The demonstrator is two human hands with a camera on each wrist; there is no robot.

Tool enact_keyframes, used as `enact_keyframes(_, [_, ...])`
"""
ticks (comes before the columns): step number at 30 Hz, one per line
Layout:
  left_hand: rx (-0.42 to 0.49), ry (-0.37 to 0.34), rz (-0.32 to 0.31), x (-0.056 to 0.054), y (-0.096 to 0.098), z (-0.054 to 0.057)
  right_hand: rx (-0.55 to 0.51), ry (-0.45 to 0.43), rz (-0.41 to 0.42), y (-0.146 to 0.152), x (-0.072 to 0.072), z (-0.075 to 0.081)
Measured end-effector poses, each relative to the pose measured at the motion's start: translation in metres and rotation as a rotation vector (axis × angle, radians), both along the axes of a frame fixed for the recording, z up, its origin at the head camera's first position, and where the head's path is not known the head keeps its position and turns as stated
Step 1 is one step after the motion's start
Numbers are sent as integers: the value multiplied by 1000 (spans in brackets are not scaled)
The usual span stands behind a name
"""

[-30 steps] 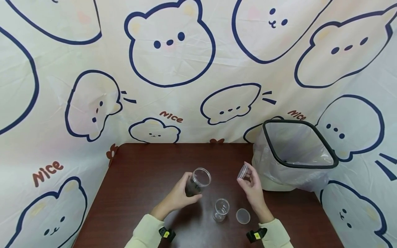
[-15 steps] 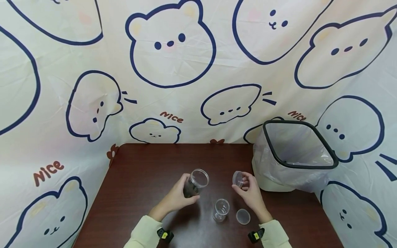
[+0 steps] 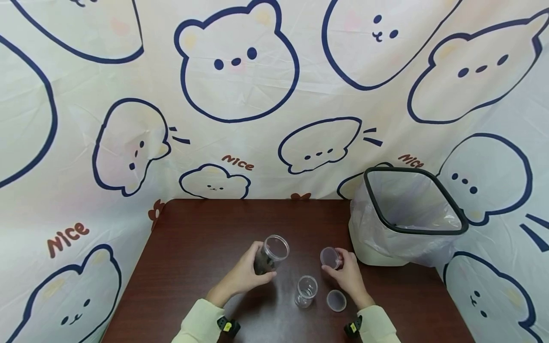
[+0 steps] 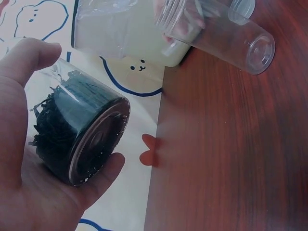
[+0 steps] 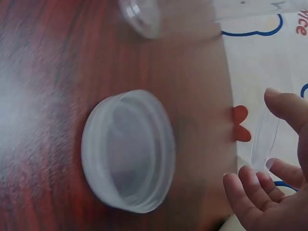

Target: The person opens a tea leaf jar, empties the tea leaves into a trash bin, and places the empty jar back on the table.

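Note:
My left hand (image 3: 245,270) grips a clear jar (image 3: 274,249) that has no lid on it, tilted a little to the right. Dark, dry leaf-like strips, like tea leaves, fill its lower part in the left wrist view, where the jar's base (image 4: 98,144) faces the camera. Between thumb and fingers, my right hand (image 3: 349,274) pinches a clear round lid (image 3: 330,257) by its edge above the table. An uncapped, clear jar (image 3: 306,291) stands upright between the hands. Beside it a second clear lid (image 3: 336,300) lies on the table, its hollow side showing in the right wrist view.
A bin (image 3: 379,247) with a dark rim and a clear plastic liner stands at the table's back right. The dark brown table (image 3: 206,228) meets a bear-printed cloth (image 3: 240,143) along its far edge.
My right hand has moved down and slightly left, turning the lid so its flat face shows more. The left hand and its jar have shifted slightly left. The standing jar has stayed put.

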State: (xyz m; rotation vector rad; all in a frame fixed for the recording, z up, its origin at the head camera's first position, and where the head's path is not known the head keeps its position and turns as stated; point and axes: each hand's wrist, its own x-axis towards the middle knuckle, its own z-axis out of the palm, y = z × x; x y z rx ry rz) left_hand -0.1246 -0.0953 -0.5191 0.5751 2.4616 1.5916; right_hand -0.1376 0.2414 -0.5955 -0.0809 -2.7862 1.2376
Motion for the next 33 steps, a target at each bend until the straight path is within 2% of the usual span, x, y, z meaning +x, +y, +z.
enact_keyframes(14, [6,0,-3,0,1,-1,199,-61,21,1,3,-18])
enact_keyframes(22, [21,9,2,2,2,-2,206,-99,24,2,3,-24])
enact_keyframes(33, [16,10,-8,0,3,-4,202,-101,9,2,0,-33])
